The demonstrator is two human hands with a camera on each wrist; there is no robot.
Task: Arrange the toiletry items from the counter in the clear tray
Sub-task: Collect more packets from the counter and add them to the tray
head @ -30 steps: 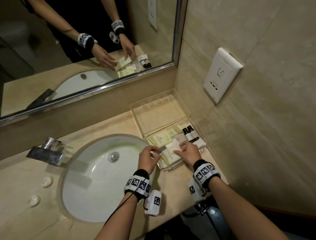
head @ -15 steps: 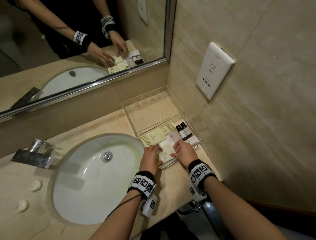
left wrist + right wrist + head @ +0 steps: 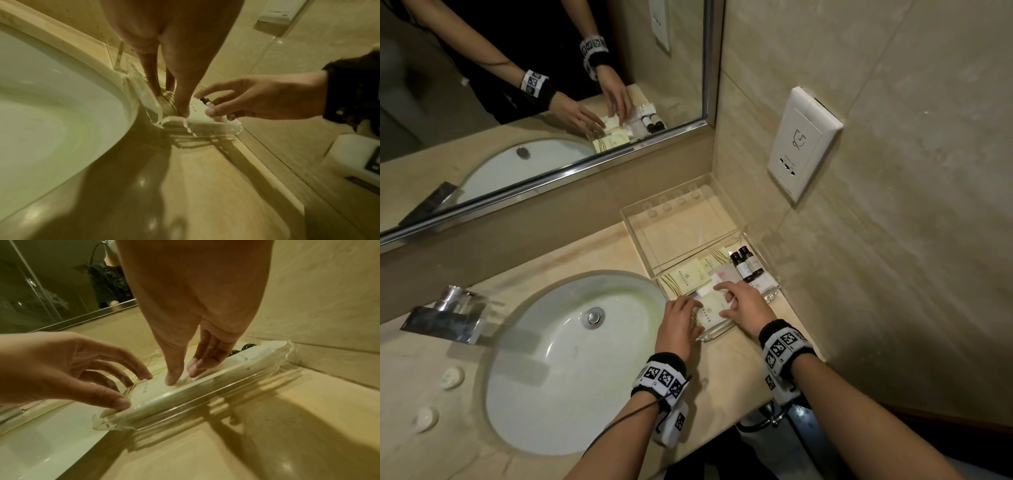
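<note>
Both in the clear tray [image 3: 736, 329] beside the sink [image 3: 558, 359]: left hand [image 3: 678, 327] fingertips down on a cream packet [image 3: 710, 310], right hand [image 3: 748, 310] loosely spread at its other edge, perhaps only touching, two dark bottles [image 3: 746, 267] lying behind.

We wear a black wristband [image 3: 664, 368] on our left wrist and another [image 3: 784, 337] on our right, each wrapped in a white strip of black square codes. A small white box [image 3: 674, 425] hangs under the left band, trailing a thin dark cable [image 3: 616, 430]. Our forearms are bare.
</note>
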